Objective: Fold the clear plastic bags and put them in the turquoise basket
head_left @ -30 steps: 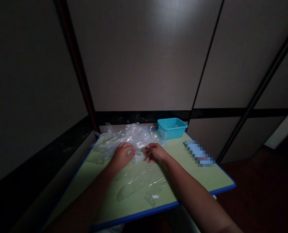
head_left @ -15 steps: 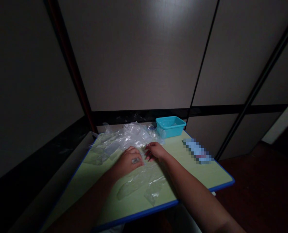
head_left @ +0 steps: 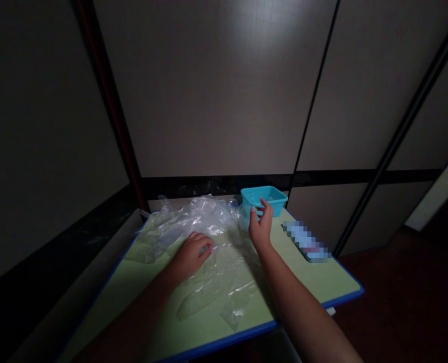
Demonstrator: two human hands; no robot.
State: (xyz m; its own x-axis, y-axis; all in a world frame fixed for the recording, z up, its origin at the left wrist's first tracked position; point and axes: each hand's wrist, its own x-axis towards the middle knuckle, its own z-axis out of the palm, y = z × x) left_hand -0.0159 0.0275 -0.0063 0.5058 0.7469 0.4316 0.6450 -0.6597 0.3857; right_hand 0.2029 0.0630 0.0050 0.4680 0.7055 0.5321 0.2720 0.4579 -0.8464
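Note:
My left hand (head_left: 194, 254) rests low over the table with its fingers curled and pinched at the edge of a clear plastic bag (head_left: 224, 287). That bag lies spread and wrinkled toward the near edge. My right hand (head_left: 260, 227) is raised in front of a turquoise plastic basket (head_left: 246, 206), thumb and fingers apart, and I see nothing between them. It hides part of the basket's front wall. Behind my left hand sits a crumpled heap of clear plastic bags (head_left: 204, 214).
The light green table (head_left: 303, 277) has a blue edge. A pixelated, phone-like flat object (head_left: 307, 242) lies on its right side. Large cabinet panels (head_left: 216, 101) rise directly behind the table, and another dark panel (head_left: 50, 141) stands on the left.
My right hand has left the spot beside my left hand, moving up and right to the basket, its fingers spreading. My left hand has shifted slightly left and stays near the bag's edge.

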